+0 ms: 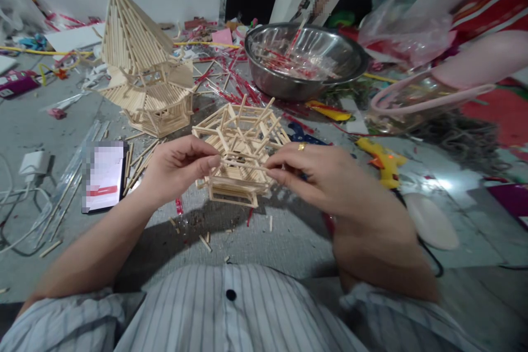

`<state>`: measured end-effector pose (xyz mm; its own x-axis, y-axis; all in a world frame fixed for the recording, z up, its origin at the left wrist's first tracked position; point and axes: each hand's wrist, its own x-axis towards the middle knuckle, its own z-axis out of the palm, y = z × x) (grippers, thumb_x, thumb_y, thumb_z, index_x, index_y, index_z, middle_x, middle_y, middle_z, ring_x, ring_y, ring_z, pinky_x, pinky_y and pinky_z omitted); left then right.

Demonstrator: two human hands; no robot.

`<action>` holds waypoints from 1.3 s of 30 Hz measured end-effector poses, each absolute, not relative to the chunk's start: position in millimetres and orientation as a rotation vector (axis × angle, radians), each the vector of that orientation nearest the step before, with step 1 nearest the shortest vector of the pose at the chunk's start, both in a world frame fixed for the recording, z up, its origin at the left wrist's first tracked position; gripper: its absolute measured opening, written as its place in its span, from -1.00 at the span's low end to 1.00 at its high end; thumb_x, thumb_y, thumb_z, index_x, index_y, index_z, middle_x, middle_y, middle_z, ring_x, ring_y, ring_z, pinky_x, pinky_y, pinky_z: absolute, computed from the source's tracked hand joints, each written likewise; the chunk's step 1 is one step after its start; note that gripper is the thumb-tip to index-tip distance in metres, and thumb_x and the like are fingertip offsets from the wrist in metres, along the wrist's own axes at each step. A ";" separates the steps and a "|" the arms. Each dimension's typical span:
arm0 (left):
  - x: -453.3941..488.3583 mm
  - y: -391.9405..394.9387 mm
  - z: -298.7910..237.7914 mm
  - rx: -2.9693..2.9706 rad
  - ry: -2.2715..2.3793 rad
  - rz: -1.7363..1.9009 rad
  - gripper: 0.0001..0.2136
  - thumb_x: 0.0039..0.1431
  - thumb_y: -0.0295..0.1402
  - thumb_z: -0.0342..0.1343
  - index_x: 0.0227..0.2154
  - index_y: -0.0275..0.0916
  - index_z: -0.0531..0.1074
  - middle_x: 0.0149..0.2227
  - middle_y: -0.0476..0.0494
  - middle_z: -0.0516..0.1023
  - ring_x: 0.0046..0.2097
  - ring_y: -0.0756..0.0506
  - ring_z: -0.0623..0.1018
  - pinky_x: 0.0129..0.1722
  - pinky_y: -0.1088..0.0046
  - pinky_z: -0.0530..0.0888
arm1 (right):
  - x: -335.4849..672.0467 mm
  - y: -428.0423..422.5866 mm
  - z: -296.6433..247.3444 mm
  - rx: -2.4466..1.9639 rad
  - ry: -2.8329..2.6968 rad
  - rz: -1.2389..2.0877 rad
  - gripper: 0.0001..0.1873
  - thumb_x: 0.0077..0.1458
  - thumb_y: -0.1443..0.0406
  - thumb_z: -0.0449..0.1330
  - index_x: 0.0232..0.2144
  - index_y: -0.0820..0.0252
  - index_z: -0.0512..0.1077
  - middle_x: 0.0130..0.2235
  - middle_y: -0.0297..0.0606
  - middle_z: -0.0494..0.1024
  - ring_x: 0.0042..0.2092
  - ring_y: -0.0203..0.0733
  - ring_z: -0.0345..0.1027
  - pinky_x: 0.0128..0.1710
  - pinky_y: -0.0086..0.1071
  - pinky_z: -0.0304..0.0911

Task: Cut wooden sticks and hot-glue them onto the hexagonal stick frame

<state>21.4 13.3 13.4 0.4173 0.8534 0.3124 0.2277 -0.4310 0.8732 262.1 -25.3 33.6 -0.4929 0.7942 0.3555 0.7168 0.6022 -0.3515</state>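
Between my two hands runs a thin wooden stick (243, 164), level across the near side of a wooden stick model (233, 187). My left hand (181, 168) pinches its left end between thumb and forefinger. At the other end, my right hand (313, 173), with a ring on one finger, pinches it in the same way. The model is a many-sided open frame of pale sticks standing on the table, some sticks jutting up at angles. Behind it to the left stands a taller stick pavilion (136, 60) with a pointed roof.
A steel bowl (305, 85) of wrappers stands behind. At right lie a yellow glue gun (383, 160) and a white oval object (431, 220); blue-handled pliers (303, 135) are partly hidden behind my right hand. A phone (105, 176), loose sticks (140, 162) and a white charger (35, 164) lie left.
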 end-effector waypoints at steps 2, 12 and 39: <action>22.3 17.1 8.0 2.136 1.020 1.094 -0.87 0.16 -0.32 0.11 -0.42 -0.27 0.45 -0.48 -0.05 0.56 -0.50 0.05 0.47 -0.52 0.53 0.42 | 271.5 -23.9 33.3 -1.284 -2.359 0.166 -0.80 0.18 0.27 0.05 -0.33 0.08 0.49 -0.35 -0.26 0.60 -0.33 -0.18 0.46 -0.36 -0.34 0.25; 21.8 24.9 -17.3 3.053 0.828 1.136 -0.82 0.19 -0.44 0.06 -0.16 -0.28 0.46 -0.31 -0.14 0.58 -0.32 -0.03 0.52 -0.32 0.45 0.44 | 283.8 -6.1 25.8 -1.506 -2.461 0.155 -0.80 0.17 0.25 0.07 -0.32 0.11 0.50 -0.33 -0.27 0.62 -0.32 -0.15 0.47 -0.36 -0.33 0.19; 22.6 25.9 -19.1 3.138 0.810 1.000 -0.78 0.21 -0.43 0.01 -0.14 -0.32 0.46 -0.32 -0.12 0.59 -0.36 -0.01 0.53 -0.40 0.50 0.42 | 278.1 -2.1 30.5 -1.705 -2.485 0.110 -0.74 0.15 0.24 0.03 -0.42 0.12 0.51 -0.50 -0.29 0.54 -0.49 -0.24 0.33 -0.47 -0.37 0.04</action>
<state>22.6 25.9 -19.1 0.7165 0.3619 0.5963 0.5079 -0.8567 -0.0904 278.1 -2.1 30.5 -0.3553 0.9327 0.0625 0.9234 0.3606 -0.1313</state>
